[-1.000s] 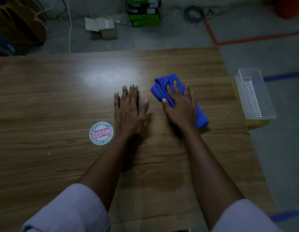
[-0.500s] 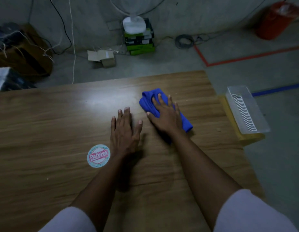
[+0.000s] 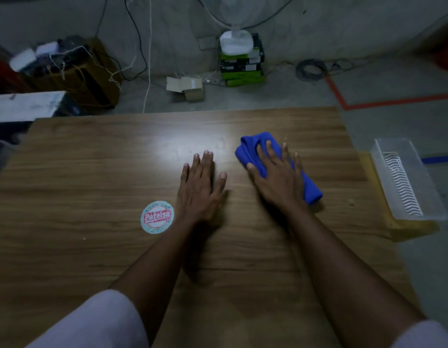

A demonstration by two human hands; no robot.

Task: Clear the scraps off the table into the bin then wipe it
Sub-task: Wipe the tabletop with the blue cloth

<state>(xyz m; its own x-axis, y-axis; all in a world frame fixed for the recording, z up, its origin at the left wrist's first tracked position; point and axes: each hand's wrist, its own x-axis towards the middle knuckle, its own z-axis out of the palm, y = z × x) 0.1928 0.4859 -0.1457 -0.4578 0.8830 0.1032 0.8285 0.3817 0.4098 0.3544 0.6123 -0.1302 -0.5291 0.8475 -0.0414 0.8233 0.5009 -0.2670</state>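
A folded blue cloth [image 3: 253, 149] lies on the wooden table [image 3: 92, 172], right of centre. My right hand [image 3: 275, 177] presses flat on the cloth with straight, spread fingers. My left hand [image 3: 200, 189] rests flat on the bare wood just left of it, fingers straight, holding nothing. A clear plastic bin [image 3: 408, 179] with a ribbed white insert sits off the table's right edge on a yellow base.
A round red and white sticker [image 3: 157, 216] is stuck on the table left of my left hand. Beyond the far edge the floor holds cables, a small cardboard box [image 3: 186, 89], stacked green boxes [image 3: 241, 69] and a fan base [image 3: 235, 42].
My head has tilted up, so more of the floor and wall shows. Both hands stay flat; the right hand with the cloth has shifted only slightly on the table.
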